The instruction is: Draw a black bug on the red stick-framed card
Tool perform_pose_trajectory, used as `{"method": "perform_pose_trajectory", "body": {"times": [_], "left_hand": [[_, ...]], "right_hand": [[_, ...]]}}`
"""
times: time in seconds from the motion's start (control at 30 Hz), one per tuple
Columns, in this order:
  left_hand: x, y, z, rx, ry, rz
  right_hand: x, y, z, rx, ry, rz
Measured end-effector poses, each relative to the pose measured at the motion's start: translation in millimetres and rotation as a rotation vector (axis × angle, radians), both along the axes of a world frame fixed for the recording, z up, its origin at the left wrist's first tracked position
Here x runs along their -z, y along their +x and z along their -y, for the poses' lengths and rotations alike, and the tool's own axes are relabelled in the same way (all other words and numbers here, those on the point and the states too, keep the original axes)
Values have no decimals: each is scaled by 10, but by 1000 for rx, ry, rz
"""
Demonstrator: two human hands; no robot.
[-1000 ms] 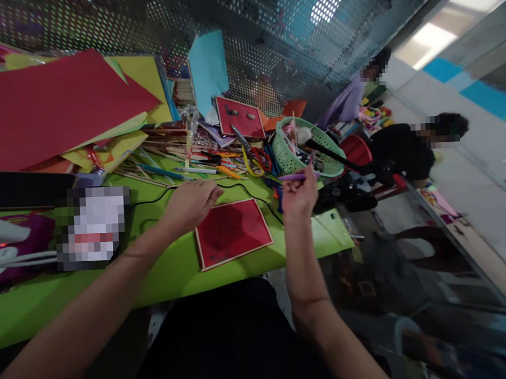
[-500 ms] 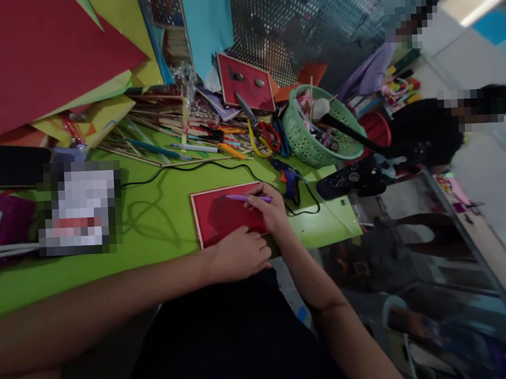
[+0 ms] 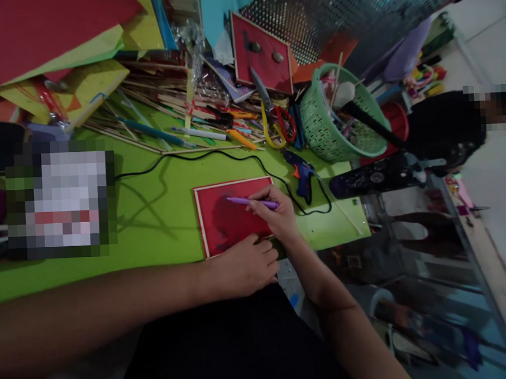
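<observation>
A purple pen (image 3: 253, 202) sits in the pinch of my right hand (image 3: 274, 211), its tip over a red board with a pale stick border (image 3: 227, 216). The pen tip is at or just above the surface; contact is unclear. Along the board's near edge, my left hand (image 3: 248, 265) is curled and presses on that edge, its fingertips partly hidden. A dark shadow covers part of the board.
Right of the board lies a blue glue gun (image 3: 301, 173) with a black cord. Behind are scissors (image 3: 273, 119), loose sticks, pens, a green basket (image 3: 329, 116) and another red board with two stones (image 3: 261, 55). A black stand arm (image 3: 370, 176) reaches in; a person (image 3: 447, 128) is beyond.
My right hand has brought the pen down and left over the board. My left hand has moved down and right to the board's near edge. The view has shifted closer.
</observation>
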State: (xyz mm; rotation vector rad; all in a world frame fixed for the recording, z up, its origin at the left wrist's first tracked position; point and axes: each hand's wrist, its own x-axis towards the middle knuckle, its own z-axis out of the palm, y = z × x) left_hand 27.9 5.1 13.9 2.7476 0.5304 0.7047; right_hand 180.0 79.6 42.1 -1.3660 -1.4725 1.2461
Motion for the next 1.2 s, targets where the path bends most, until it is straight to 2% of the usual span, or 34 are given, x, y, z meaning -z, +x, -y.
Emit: {"method": "perform_pose_trajectory", "body": {"times": [0.17, 0.33, 0.47, 0.6, 1.2], "left_hand": [[-28, -4, -25, -5, -7, 6], [-51, -15, -16, -1, -34, -13], [-62, -18, -19, 12, -55, -54], [-75, -24, -30, 23, -69, -78], [-91, -33, -41, 27, -80, -90]], "right_hand": [[-3, 21, 3, -43, 31, 79], [14, 33, 9, -14, 76, 81], [23, 36, 23, -55, 87, 97], [34, 39, 26, -18, 90, 93], [16, 17, 30, -27, 131, 129]]}}
